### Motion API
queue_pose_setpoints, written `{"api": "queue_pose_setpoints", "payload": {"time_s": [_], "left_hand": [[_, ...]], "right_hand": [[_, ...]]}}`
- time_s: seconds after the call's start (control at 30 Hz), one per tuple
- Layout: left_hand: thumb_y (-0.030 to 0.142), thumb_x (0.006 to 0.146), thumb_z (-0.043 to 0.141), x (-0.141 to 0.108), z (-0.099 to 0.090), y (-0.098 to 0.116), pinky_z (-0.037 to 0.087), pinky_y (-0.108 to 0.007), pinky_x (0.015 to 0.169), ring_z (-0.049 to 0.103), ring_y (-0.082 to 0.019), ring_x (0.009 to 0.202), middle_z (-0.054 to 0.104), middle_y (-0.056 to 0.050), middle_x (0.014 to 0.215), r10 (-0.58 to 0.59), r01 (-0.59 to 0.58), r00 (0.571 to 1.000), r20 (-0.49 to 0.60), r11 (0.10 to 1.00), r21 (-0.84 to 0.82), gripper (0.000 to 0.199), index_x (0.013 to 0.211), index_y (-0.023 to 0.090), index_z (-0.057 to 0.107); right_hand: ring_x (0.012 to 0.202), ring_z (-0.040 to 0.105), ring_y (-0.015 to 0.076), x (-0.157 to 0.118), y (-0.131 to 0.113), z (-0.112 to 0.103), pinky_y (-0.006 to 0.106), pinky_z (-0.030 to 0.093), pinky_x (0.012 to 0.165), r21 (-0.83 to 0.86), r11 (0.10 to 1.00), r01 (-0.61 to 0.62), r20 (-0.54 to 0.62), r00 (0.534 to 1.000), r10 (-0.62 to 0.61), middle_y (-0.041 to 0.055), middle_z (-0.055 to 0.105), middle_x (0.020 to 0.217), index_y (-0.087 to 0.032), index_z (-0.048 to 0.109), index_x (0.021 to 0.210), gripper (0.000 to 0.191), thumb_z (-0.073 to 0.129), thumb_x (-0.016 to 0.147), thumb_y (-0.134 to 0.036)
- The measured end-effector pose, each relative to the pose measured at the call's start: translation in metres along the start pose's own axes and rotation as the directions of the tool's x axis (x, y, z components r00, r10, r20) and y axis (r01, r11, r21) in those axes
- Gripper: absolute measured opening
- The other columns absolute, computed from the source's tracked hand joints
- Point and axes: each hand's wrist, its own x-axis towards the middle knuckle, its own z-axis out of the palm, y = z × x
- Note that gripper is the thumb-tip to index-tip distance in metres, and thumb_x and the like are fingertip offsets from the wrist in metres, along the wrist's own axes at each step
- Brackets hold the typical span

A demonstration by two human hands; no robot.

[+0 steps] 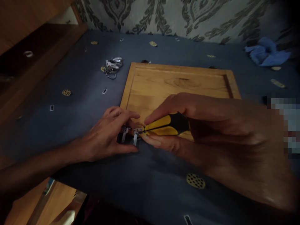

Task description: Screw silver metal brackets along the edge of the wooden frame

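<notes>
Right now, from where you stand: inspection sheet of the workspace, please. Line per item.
Surface: blue-grey patterned covering, wooden board lying on it
Job's things: yellow-and-black-handled tool, its front end at the small metal pieces by the board's near left corner; exact contact too small to tell
Clutter: metal pile beyond the board's left side; crumpled blue cloth, far right
Hands: right hand grips the tool; left hand around the metal pieces, its grip unclear
Cables: nothing seen
Surroundings: patterned wall behind, wooden furniture left; right edge pixelated
</notes>
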Motion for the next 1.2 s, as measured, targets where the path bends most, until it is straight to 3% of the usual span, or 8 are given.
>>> {"api": "queue_pose_setpoints", "payload": {"time_s": [0.13,0.27,0.53,0.7,0.8,0.93,1.03,1.2], "left_hand": [[0.044,0.09,0.084,0.0,0.002,-0.001,0.049,-0.053,0.114,0.066,-0.034,0.123,0.075,-0.004,0.121,0.022,-0.022,0.999,-0.038,1.0,-0.022,0.051,0.132,0.027,0.06],[0.04,0.092,0.086,0.0,0.002,-0.002,0.047,-0.055,0.116,0.065,-0.033,0.123,0.076,-0.004,0.119,0.048,-0.048,0.999,-0.011,0.998,-0.041,0.053,0.134,0.025,0.058],[0.041,0.088,0.089,0.001,0.002,-0.002,0.048,-0.052,0.115,0.065,-0.032,0.122,0.076,-0.004,0.118,0.002,-0.002,1.0,0.011,0.999,-0.044,0.056,0.133,0.027,0.059],[0.046,0.09,0.089,0.001,0.002,-0.002,0.048,-0.053,0.114,0.064,-0.033,0.123,0.075,-0.005,0.122,0.019,-0.019,1.0,0.003,1.0,-0.019,0.062,0.138,0.026,0.056],[0.045,0.09,0.088,0.001,0.001,-0.002,0.048,-0.055,0.114,0.064,-0.033,0.125,0.076,-0.005,0.121,0.014,-0.013,1.0,0.013,1.0,-0.012,0.062,0.139,0.025,0.056],[0.043,0.087,0.091,0.001,0.001,-0.001,0.048,-0.055,0.113,0.064,-0.033,0.125,0.077,-0.005,0.117,0.018,-0.018,1.0,0.003,1.0,-0.019,0.064,0.138,0.024,0.056],[0.04,0.089,0.089,0.001,0.002,-0.001,0.049,-0.053,0.113,0.065,-0.033,0.124,0.077,-0.004,0.116,0.04,-0.04,0.999,-0.014,0.999,-0.022,0.061,0.137,0.024,0.056],[0.04,0.09,0.086,0.001,0.004,-0.002,0.048,-0.053,0.113,0.066,-0.032,0.124,0.076,-0.003,0.117,0.017,-0.017,1.0,-0.003,1.0,0.007,0.055,0.136,0.026,0.058]], "right_hand": [[0.099,0.083,0.0297,-0.009,0.003,0.001,0.035,0.069,0.068,-0.104,0.994,0.023,-0.07,0.997,-0.03,0.0029,0.081,0.09,-0.044,0.082,0.11,0.018,0.074,0.095,-0.05],[0.094,0.082,0.0293,-0.008,0.007,0.0,0.036,0.067,0.062,-0.133,0.99,0.054,-0.085,0.994,-0.066,0.0034,0.078,0.09,-0.042,0.079,0.109,0.019,0.076,0.094,-0.054],[0.064,0.069,0.0156,0.0,0.008,0.008,0.031,0.055,0.051,-0.139,0.986,0.089,-0.236,0.964,-0.12,-0.0022,0.07,0.083,-0.03,0.07,0.092,0.019,0.08,0.098,-0.045],[0.065,0.066,0.0154,-0.002,0.003,0.011,0.032,0.055,0.055,-0.206,0.978,0.031,-0.176,0.982,-0.068,-0.003,0.07,0.08,-0.03,0.067,0.086,0.028,0.077,0.099,-0.053],[0.074,0.071,0.0167,-0.003,0.003,0.01,0.031,0.055,0.057,-0.214,0.977,0.022,-0.184,0.981,-0.062,-0.0025,0.073,0.085,-0.029,0.065,0.085,0.027,0.079,0.098,-0.048],[0.07,0.07,0.0143,-0.001,0.009,0.011,0.027,0.053,0.055,-0.223,0.969,0.108,-0.181,0.972,-0.15,-0.0039,0.073,0.083,-0.028,0.063,0.085,0.027,0.079,0.099,-0.045],[0.067,0.07,0.0125,0.002,0.01,0.012,0.025,0.057,0.057,-0.223,0.958,0.18,-0.089,0.975,-0.204,-0.0049,0.07,0.078,-0.027,0.063,0.088,0.024,0.077,0.102,-0.039],[0.089,0.078,0.0169,0.001,0.001,0.007,0.026,0.065,0.072,-0.087,0.988,0.129,-0.025,0.991,-0.131,-0.0026,0.078,0.1,-0.028,0.069,0.096,0.018,0.081,0.099,-0.041]]}}
